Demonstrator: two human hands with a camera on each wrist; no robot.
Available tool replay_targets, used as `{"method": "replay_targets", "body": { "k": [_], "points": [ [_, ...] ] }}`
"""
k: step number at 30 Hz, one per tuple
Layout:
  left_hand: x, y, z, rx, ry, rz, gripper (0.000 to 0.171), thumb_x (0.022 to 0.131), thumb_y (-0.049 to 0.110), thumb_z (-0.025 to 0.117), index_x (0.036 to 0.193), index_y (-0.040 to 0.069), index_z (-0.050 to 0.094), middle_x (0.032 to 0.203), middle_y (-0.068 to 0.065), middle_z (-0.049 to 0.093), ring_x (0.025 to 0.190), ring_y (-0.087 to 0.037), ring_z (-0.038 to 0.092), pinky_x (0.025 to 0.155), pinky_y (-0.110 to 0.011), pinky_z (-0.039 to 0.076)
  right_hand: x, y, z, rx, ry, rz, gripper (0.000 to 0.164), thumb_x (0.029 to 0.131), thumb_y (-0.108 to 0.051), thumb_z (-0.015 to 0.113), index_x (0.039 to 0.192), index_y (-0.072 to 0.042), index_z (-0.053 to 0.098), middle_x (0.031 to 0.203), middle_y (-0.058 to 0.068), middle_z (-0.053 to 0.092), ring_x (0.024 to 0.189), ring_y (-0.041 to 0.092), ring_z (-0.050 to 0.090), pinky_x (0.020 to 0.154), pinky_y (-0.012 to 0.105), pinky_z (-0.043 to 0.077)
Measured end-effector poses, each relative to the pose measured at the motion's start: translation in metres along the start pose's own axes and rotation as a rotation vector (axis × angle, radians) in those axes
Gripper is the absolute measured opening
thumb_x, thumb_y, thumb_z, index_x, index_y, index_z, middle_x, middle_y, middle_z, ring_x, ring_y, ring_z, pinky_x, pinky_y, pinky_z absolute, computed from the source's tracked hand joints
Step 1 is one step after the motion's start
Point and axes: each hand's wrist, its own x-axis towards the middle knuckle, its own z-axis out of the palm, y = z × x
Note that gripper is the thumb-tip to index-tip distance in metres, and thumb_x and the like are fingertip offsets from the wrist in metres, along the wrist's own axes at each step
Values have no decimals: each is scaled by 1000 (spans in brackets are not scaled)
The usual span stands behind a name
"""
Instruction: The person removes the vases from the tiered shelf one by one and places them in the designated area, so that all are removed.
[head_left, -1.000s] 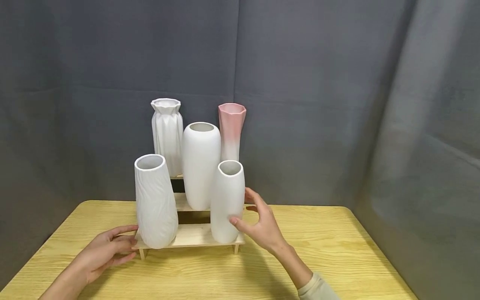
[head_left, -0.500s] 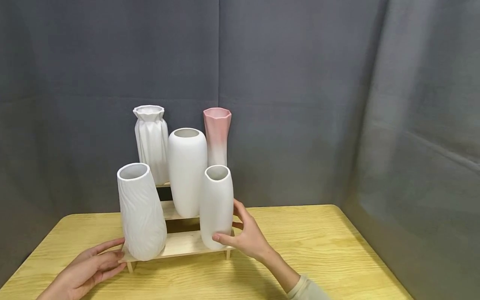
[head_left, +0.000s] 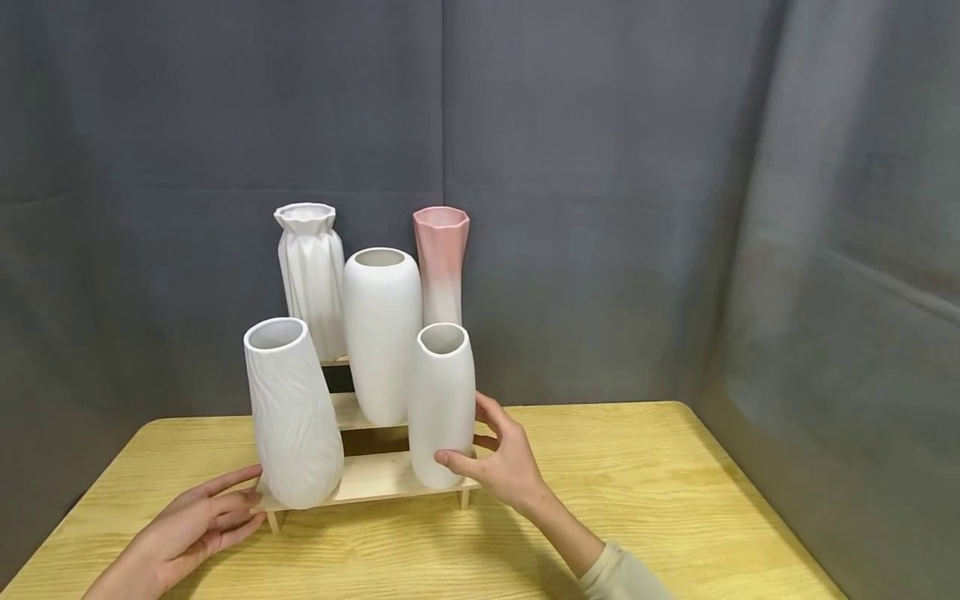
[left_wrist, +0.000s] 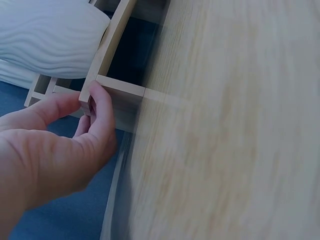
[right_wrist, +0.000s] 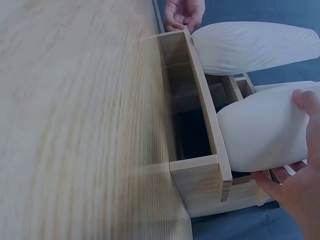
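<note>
A stepped wooden stand (head_left: 375,477) holds several vases. My left hand (head_left: 191,525) pinches the left end of its lowest board, as the left wrist view shows, beside a white vase with wavy relief (head_left: 294,417). On the right end of that board stands a smooth white vase (head_left: 438,400), upright. My right hand (head_left: 510,467) holds it low down, thumb on the front and fingers on the far side, partly hidden. In the right wrist view the fingertips (right_wrist: 267,185) lie near its base, by the board.
A taller smooth white vase (head_left: 382,333) stands on the middle step. Behind it are a pleated white vase (head_left: 311,283) and a pink-to-white vase (head_left: 441,258). The stand sits on a wood-grain table (head_left: 615,492) before grey curtains (head_left: 585,200).
The head view has shifted a little. My right thumb sits slightly lower on the smooth white vase. Both hands otherwise keep their holds, and the vases stay in place on the stand.
</note>
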Motion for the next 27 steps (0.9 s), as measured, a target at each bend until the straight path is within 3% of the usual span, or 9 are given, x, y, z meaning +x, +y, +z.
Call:
{"method": "replay_targets", "body": {
  "k": [2, 4, 8, 10, 13, 16, 27],
  "points": [
    [-1, 0, -1, -6, -12, 4, 33, 102, -3, 56, 116, 23, 70, 117, -10, 61, 105, -21, 65, 98, -42, 51, -1, -8, 2, 5, 6, -5, 80, 75, -3, 91, 146, -14, 54, 132, 1, 62, 120, 29, 57, 91, 55, 53],
    [-2, -1, -2, 7, -3, 10, 33, 102, -3, 57, 123, 20, 68, 117, -9, 61, 106, -21, 65, 99, -42, 51, -2, -16, 3, 11, 4, -3, 79, 76, -4, 91, 146, -14, 55, 132, 1, 63, 119, 29, 58, 91, 53, 54],
    [-4, -1, -1, 79, 44, 26, 56, 99, -6, 57, 151, 4, 41, 122, -6, 57, 106, -20, 62, 99, -42, 51, -4, -20, 5, 7, 14, 11, 78, 76, -5, 91, 145, -15, 56, 131, 0, 63, 119, 29, 58, 91, 52, 54],
    [-3, -1, 0, 85, 45, 30, 62, 99, -5, 58, 155, 1, 33, 122, -6, 58, 107, -20, 63, 99, -42, 51, -4, -20, 4, 8, 26, 11, 78, 76, -5, 91, 145, -16, 57, 131, 0, 63, 119, 29, 59, 91, 54, 53],
    [1, 2, 1, 62, 15, 44, 48, 101, -3, 58, 147, 9, 49, 120, -7, 61, 107, -20, 64, 98, -42, 51, -2, -20, 2, 6, 43, 3, 78, 75, -4, 91, 144, -16, 57, 132, 1, 63, 120, 29, 58, 90, 56, 53],
    [4, 4, 2, 42, -7, 56, 33, 102, -1, 58, 128, 19, 65, 115, -9, 65, 106, -20, 66, 96, -41, 53, -2, -21, 0, 11, 49, 7, 78, 76, -4, 91, 145, -16, 57, 132, 1, 63, 120, 29, 59, 91, 56, 53],
    [0, 1, 2, 22, -4, 55, 32, 102, -1, 58, 120, 23, 68, 114, -8, 65, 105, -21, 66, 95, -40, 53, -2, -27, 0, 6, 27, 12, 79, 75, -4, 91, 145, -13, 57, 133, 2, 63, 118, 31, 60, 89, 55, 55]
  ]
}}
